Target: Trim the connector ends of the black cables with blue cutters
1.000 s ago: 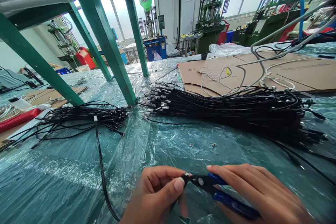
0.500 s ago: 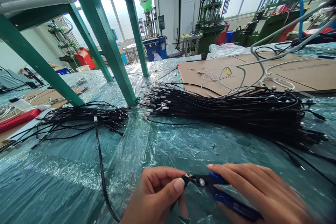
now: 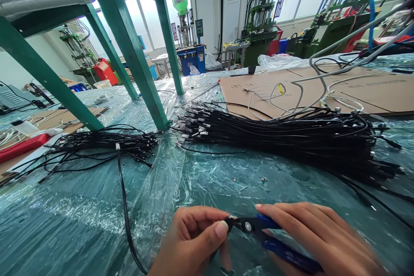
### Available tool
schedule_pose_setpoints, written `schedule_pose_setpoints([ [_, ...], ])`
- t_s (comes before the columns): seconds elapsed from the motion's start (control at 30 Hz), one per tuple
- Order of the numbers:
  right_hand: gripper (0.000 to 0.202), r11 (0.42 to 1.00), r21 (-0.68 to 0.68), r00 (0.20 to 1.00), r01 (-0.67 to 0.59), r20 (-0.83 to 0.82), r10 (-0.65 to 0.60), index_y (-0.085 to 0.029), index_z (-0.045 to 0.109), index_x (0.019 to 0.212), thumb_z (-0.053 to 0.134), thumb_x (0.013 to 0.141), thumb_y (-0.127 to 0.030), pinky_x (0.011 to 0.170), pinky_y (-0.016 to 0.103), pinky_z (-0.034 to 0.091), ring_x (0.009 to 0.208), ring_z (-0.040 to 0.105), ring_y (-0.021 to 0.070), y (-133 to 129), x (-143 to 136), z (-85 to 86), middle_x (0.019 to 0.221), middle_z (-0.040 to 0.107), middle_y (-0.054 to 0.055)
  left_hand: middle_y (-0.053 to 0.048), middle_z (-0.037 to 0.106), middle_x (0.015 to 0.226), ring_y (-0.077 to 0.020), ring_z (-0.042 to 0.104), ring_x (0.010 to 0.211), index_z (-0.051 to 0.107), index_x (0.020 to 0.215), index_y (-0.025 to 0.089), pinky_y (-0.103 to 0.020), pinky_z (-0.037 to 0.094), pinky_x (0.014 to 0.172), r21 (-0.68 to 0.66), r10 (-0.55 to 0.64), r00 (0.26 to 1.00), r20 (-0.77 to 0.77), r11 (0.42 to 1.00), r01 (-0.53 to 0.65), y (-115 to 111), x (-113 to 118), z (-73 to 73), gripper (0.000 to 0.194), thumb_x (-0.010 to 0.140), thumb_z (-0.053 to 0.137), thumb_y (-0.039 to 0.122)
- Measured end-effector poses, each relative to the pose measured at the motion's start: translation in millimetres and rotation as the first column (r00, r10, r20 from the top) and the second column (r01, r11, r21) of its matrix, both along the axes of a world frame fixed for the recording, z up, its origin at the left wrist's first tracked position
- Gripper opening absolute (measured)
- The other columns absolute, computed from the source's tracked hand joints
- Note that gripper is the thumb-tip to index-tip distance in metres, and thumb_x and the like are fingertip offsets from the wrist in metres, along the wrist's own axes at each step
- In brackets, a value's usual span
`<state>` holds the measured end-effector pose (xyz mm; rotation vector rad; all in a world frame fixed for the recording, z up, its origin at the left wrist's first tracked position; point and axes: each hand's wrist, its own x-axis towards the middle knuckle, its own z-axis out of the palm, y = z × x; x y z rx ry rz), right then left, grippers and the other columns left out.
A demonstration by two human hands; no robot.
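Observation:
Between thumb and forefinger, my left hand pinches the end of a black cable, which loops up on the left to a pale connector at its other end. My right hand is closed round the blue handles of small cutting pliers. Their jaws touch the cable end at my left fingertips; the exact contact is too small to make out. Beyond my hands lies a large bundle of black cables with silvery connectors, and a smaller cable pile lies to the left.
Plastic film covers the green table. Green metal legs of a raised shelf stand on it at the left. Flat cardboard with loose grey wires lies behind the large bundle. A red tool is at the far left.
Almost nothing differs. The pliers and my right hand have shifted very slightly, with the jaws still at the cable end.

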<state>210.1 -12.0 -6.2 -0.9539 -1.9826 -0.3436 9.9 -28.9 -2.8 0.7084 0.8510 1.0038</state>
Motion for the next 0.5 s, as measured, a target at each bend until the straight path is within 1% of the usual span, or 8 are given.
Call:
schedule_pose_setpoints([
  [0.13, 0.015, 1.0, -0.007, 0.999, -0.012, 0.042, 0.012, -0.022, 0.066, 0.093, 0.055, 0.086, -0.017, 0.066, 0.023, 0.049, 0.068, 0.066, 0.011, -0.2, 4.1, -3.9, 0.078, 0.07, -0.003, 0.001, 0.064, 0.046, -0.0054, 0.051, 0.041, 0.079, 0.083, 0.02, -0.016, 0.037, 0.049, 0.01, 0.001, 1.0, 0.029, 1.0, -0.002, -1.5, -0.7, -6.8, 0.022, 0.072, 0.08, 0.038],
  [0.27, 0.015, 1.0, -0.016, 1.0, 0.007, 0.016, -0.006, -0.024, 0.066, 0.093, 0.055, 0.085, -0.017, 0.065, 0.024, 0.05, 0.067, 0.066, 0.0117, -0.7, 3.6, -3.4, 0.078, 0.07, -0.003, 0.0, 0.064, 0.047, -0.0055, 0.053, 0.042, 0.079, 0.08, 0.019, -0.014, 0.032, 0.045, -0.001, 0.029, 1.0, 0.007, 1.0, -0.029, -1.6, -0.9, -6.2, 0.024, 0.069, 0.082, 0.039],
  [0.37, 0.015, 1.0, -0.002, 1.0, 0.011, -0.023, -0.011, -0.024, 0.067, 0.089, 0.054, 0.085, -0.017, 0.063, 0.023, 0.049, 0.065, 0.065, 0.0103, -0.2, 0.4, -0.6, 0.075, 0.069, -0.004, 0.0, 0.065, 0.047, -0.0055, 0.054, 0.043, 0.079, 0.081, 0.019, -0.015, 0.034, 0.047, 0.004, 0.02, 1.0, 0.004, 1.0, -0.02, -1.7, -1.0, -6.8, 0.023, 0.069, 0.082, 0.039],
  [0.5, 0.015, 1.0, -0.01, 1.0, 0.006, -0.01, -0.007, -0.023, 0.067, 0.089, 0.054, 0.085, -0.017, 0.065, 0.022, 0.048, 0.067, 0.065, 0.0097, 0.3, -0.7, -1.0, 0.075, 0.069, -0.004, 0.001, 0.063, 0.046, -0.0049, 0.052, 0.041, 0.079, 0.08, 0.019, -0.015, 0.035, 0.048, 0.011, 0.03, 1.0, -0.001, 0.999, -0.03, -1.6, 0.0, -8.7, 0.023, 0.069, 0.082, 0.039],
])
